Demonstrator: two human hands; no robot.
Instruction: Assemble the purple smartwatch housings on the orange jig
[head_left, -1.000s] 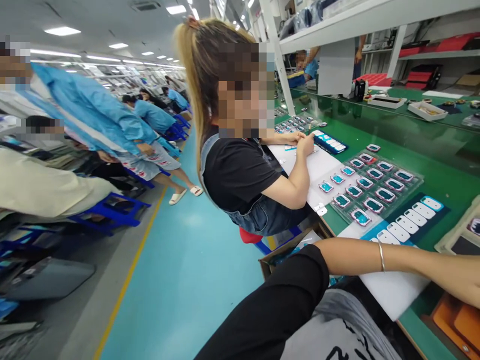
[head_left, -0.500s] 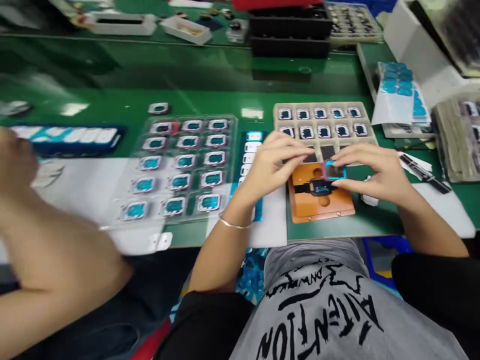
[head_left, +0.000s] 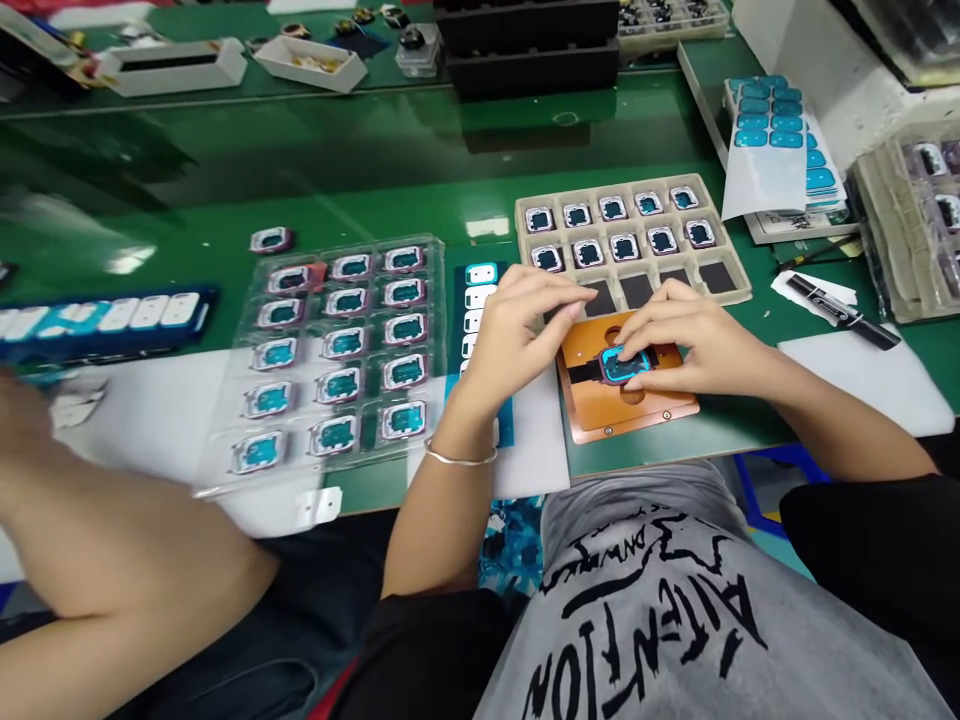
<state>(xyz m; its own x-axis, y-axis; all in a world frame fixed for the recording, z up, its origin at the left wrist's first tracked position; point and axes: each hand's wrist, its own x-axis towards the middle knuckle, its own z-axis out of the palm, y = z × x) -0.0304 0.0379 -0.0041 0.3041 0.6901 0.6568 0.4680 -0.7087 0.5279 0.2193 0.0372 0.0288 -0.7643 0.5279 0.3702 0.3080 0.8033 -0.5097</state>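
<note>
My right hand (head_left: 679, 340) grips a small watch-case frame (head_left: 624, 364), purple-edged with a bright blue rim, between thumb and fingers. The frame rests over the black seat of an orange jig plate (head_left: 600, 425), and a black strap-like tab (head_left: 583, 373) sticks out on its left. Just left of the plate, my left hand (head_left: 517, 335) hovers with thumb and forefinger nearly together in a pinch. Whatever is between those tips, if anything, is too small to make out. Behind both hands lies a beige compartment tray (head_left: 634, 215) with two rows of similar frames; dark compartments show in its front row.
A clear tray (head_left: 442, 300) of frames with blue film stands left, beside a blue strip of white labels (head_left: 480, 273). A co-worker's arm (head_left: 112, 520) occupies the far left. Blue film sheets (head_left: 769, 120), a black marker (head_left: 844, 310) and stacked trays (head_left: 911, 220) are at right.
My right hand has lowered the frame from above the plate onto its black seat, moving left. The left hand's pinch has loosened slightly. The whole view has shifted a little.
</note>
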